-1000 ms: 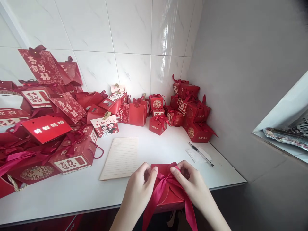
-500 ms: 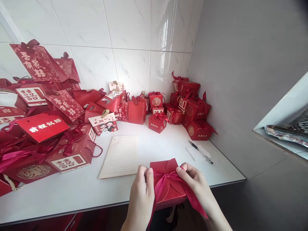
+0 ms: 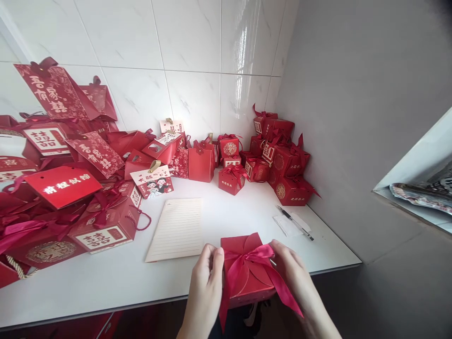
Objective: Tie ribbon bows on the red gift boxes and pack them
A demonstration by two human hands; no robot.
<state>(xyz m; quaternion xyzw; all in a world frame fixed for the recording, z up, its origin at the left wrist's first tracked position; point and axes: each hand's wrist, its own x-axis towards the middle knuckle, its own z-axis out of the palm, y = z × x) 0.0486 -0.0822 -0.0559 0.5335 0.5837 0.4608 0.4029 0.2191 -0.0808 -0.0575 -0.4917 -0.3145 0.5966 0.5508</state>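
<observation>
A red gift box (image 3: 243,280) with overlapping petal flaps on its lid is at the table's front edge, partly overhanging it. Across the lid lies a dark pink ribbon (image 3: 261,253) tied in a bow, its two tails hanging down over the front. My left hand (image 3: 206,285) is closed at the box's left side, thumb and forefinger pinched at the end of the left loop. Against the right side, my right hand (image 3: 294,273) curls round the box behind the right loop; its fingertips are partly hidden. The right loop stands free of the fingers.
A lined notepad (image 3: 176,230) lies behind the left hand. On the right, a pen (image 3: 294,222) rests on small clear packets. Red boxes and bags (image 3: 95,193) pile up on the left. More ribboned boxes (image 3: 286,165) are stacked by the grey wall (image 3: 353,117).
My right hand has let go of the bow's right loop and shifted right to the box's side. The left hand has barely moved, and the left ribbon tail hangs more freely.
</observation>
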